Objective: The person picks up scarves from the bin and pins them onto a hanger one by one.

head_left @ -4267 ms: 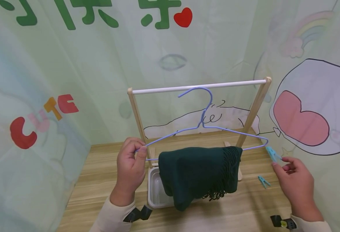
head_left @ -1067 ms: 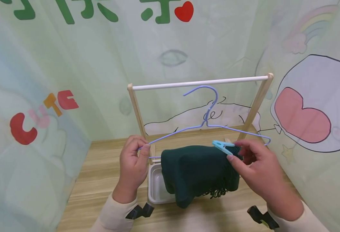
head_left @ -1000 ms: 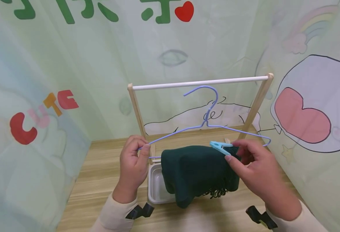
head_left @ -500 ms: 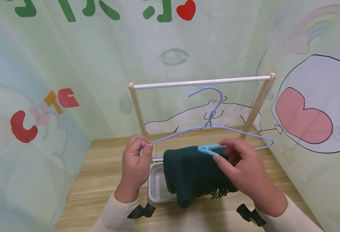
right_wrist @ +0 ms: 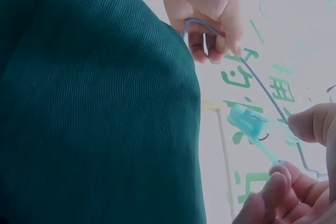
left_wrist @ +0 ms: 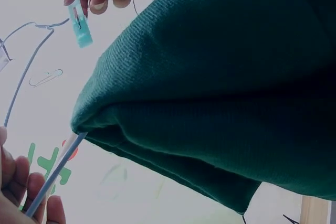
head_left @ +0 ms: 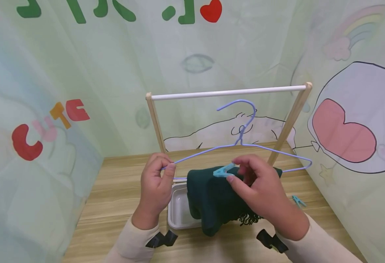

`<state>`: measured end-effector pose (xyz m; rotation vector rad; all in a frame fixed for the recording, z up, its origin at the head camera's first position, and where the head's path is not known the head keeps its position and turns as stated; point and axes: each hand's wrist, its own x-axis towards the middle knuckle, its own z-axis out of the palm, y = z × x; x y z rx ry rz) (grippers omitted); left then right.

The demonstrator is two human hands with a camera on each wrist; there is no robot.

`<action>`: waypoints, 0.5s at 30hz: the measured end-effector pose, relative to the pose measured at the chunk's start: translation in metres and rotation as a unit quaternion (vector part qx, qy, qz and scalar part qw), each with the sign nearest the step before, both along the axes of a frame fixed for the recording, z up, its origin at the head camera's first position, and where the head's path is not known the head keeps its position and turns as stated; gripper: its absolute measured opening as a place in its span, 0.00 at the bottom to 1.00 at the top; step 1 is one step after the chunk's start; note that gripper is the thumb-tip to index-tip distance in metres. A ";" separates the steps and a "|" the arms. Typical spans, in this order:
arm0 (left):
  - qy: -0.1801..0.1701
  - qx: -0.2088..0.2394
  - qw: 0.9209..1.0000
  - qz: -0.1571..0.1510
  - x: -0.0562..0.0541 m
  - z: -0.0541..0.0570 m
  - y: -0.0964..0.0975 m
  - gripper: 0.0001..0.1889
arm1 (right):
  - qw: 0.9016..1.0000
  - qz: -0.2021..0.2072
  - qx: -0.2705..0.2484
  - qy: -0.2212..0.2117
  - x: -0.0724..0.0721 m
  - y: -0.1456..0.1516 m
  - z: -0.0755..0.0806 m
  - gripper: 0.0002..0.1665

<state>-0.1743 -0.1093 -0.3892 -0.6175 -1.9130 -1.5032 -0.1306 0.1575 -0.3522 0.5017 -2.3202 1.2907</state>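
Note:
A dark green fringed scarf (head_left: pixel 212 197) hangs folded over the lower bar of a blue-purple clothes hanger (head_left: pixel 261 146). My left hand (head_left: pixel 156 186) grips the hanger's left corner between thumb and fingers. Between the thumb and fingertips of my right hand (head_left: pixel 261 186) is a light blue clothespin (head_left: pixel 223 171), its nose pointing left, close over the scarf's top edge. The right wrist view shows the clothespin (right_wrist: pixel 249 121) apart from the scarf, beside its folded edge. In the left wrist view, the hanger bar runs out from inside the fold of the scarf (left_wrist: pixel 184 103).
Behind the hanger stands a wooden rack with a white top rail (head_left: pixel 228 93). A grey tray (head_left: pixel 179 208) sits on the wood-grain table (head_left: pixel 113 204), partly hidden by the scarf. Another blue clothespin (head_left: pixel 299 201) lies on the table at right. Printed curtains surround the table.
My right hand has brought the clothespin from the far right leftward over the scarf, to near its left half. The hanger and scarf have shifted slightly right; my left hand keeps its grip.

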 end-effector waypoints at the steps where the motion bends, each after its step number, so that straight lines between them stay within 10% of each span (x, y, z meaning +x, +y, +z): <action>1: 0.000 0.000 1.000 0.000 0.000 0.000 0.000 0.11 | 1.000 0.005 0.000 -0.001 -0.001 -0.002 0.000 0.19; 15: -0.004 0.005 1.000 -0.005 0.000 -0.001 0.000 0.10 | 0.998 0.046 0.021 -0.038 -0.009 -0.028 0.006 0.20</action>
